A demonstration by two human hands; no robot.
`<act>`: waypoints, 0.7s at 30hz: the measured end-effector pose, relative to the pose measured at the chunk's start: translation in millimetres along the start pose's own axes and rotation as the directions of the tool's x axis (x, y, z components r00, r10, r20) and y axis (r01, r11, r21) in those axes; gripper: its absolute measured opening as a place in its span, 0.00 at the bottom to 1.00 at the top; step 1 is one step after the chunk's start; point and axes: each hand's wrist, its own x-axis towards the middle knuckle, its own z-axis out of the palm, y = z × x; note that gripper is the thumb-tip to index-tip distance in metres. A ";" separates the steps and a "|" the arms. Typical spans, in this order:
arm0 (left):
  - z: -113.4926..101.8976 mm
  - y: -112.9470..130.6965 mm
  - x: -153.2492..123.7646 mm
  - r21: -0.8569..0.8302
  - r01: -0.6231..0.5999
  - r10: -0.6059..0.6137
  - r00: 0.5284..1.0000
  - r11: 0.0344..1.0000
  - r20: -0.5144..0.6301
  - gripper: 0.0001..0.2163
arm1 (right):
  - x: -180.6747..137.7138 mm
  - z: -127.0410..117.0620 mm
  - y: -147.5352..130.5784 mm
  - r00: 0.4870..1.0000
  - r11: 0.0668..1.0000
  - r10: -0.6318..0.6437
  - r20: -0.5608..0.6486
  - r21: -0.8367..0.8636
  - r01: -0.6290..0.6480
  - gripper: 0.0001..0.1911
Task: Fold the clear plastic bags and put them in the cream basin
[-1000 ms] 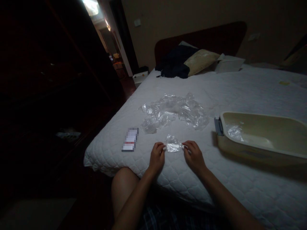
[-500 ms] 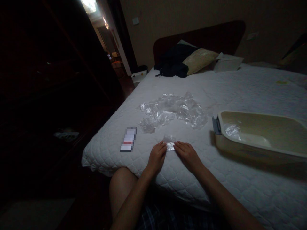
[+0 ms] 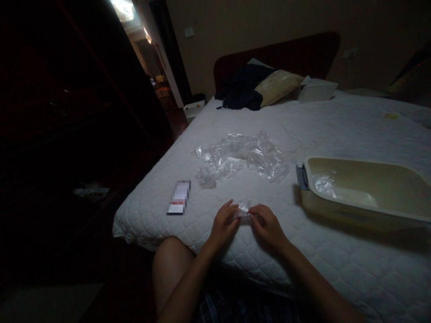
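Observation:
My left hand (image 3: 225, 225) and my right hand (image 3: 267, 226) meet over a small piece of clear plastic film (image 3: 244, 211) near the front edge of a white quilted bed (image 3: 336, 130). Both hands have their fingers curled onto the film, which is bunched between them and mostly hidden. Farther back on the bed lies a loose pile of crumpled clear plastic pieces (image 3: 237, 157). To my right stands a beige plastic tub (image 3: 363, 211) with a bit of clear plastic (image 3: 322, 185) inside it.
A small flat card-like item (image 3: 179, 202) lies on the bed left of my hands. Dark clothing (image 3: 240, 87), a tan pillow (image 3: 278, 85) and a white box (image 3: 316, 89) sit by the headboard. A dark wardrobe stands at the left, with a lit doorway beyond. My bare knee (image 3: 168, 264) is below.
One second ago the film was stretched out between my hands. My hands have since come together, and the film is now bunched small between my fingers, slightly nearer the bed's edge.

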 end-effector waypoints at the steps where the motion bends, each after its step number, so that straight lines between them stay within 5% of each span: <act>1: 0.8 3.3 0.3 -0.068 0.060 -0.061 0.998 0.996 -0.021 0.12 | 0.9 -2.3 -2.3 0.998 0.997 0.058 0.017 0.057 -0.059 0.07; 9: 1.1 11.2 4.7 -0.477 0.443 -0.511 0.859 0.759 -0.014 0.06 | 10.6 -9.6 -5.7 0.905 0.832 0.410 0.117 0.360 -0.423 0.15; 16: -5.0 15.2 5.5 -0.694 0.491 -0.641 0.766 0.527 0.055 0.13 | 9.0 -3.3 -7.4 0.848 0.729 0.498 0.181 0.443 -0.522 0.20; 21: -9.5 16.9 4.4 -0.766 0.493 -0.648 0.750 0.413 0.133 0.14 | 11.9 -2.4 -10.8 0.793 0.607 0.535 0.291 0.520 -0.601 0.22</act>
